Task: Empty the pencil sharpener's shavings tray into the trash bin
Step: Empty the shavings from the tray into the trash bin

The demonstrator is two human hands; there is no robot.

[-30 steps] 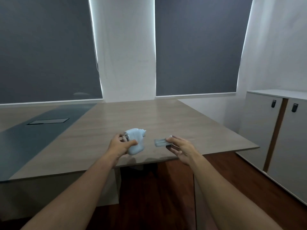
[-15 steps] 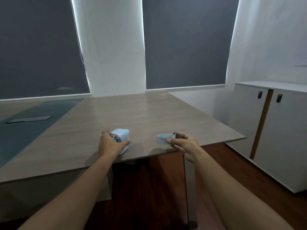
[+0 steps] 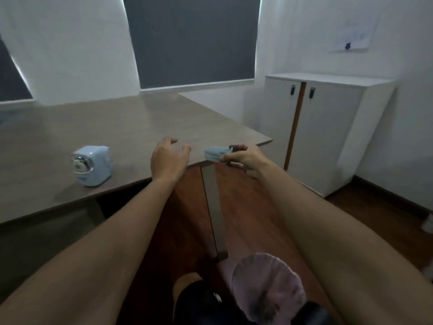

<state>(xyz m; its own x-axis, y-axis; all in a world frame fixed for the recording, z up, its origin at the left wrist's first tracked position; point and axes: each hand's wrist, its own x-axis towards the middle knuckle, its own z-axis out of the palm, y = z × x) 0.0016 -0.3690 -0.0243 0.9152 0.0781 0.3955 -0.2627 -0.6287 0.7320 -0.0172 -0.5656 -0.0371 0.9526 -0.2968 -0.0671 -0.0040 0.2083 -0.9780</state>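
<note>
Pencil sharpener [image 3: 91, 165], pale blue w/ a round metal face, stands upright on the wood-grain surface [image 3: 131, 123] near its front edge, well to the left of both hands, nothing touching it. Shavings tray [image 3: 216, 154], small & pale blue, is out of the sharpener and held in the air just past the surface's front-right edge, above the reddish wood floor [image 3: 246, 207]. Right hand [image 3: 246, 160] has it pinched betw. thumb and fingertips, grip clamped on the tray's right end; tray looks roughly level, contents can't be made out (frame is blurred). Left hand [image 3: 167, 160] hovers over the surface edge, just beside the tray but apart from it, fingers spread & loosely curled, grip apart and holding nothing. A gray table leg [image 3: 214, 207] runs down below the tray. At bottom centre, near the person's feet, sits a trash bin [image 3: 269, 287] w/ a pinkish liner, rim partly cut off by the frame; it's well below the tray. White two-door cabinet [image 3: 328, 137] stands against the right wall, dark window blind [image 3: 194, 41] behind the surface.
</note>
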